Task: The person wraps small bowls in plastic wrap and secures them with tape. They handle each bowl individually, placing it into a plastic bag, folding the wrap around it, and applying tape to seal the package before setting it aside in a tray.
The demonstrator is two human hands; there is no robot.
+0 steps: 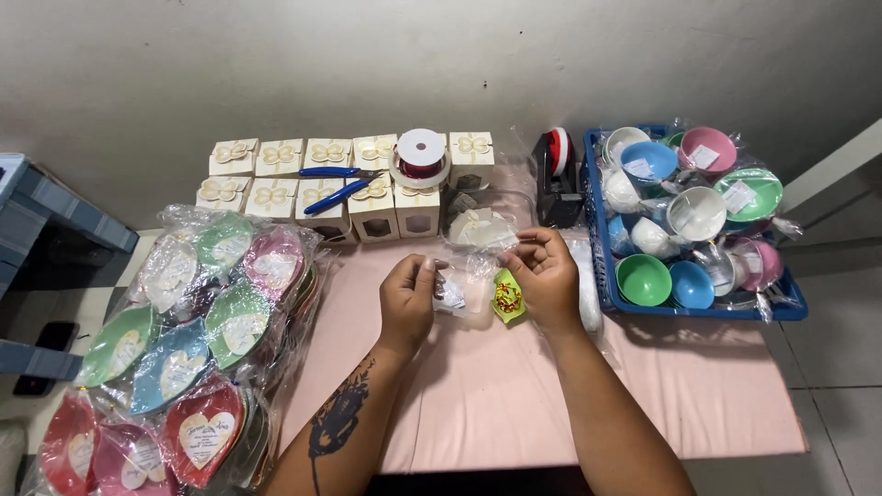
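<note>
Your left hand (407,296) and right hand (544,273) each pinch the clear plastic bag (469,285) stretched between them; the blue basket (606,276) sits just right of your right hand.

Cream gift boxes with bows (276,156) by wall; blue-handled pliers (335,196) atop; blue plastic crate (602,276) holding wrapped coloured bowls (643,279); wrapped heart-shaped plates (202,432) stacked left.
</note>
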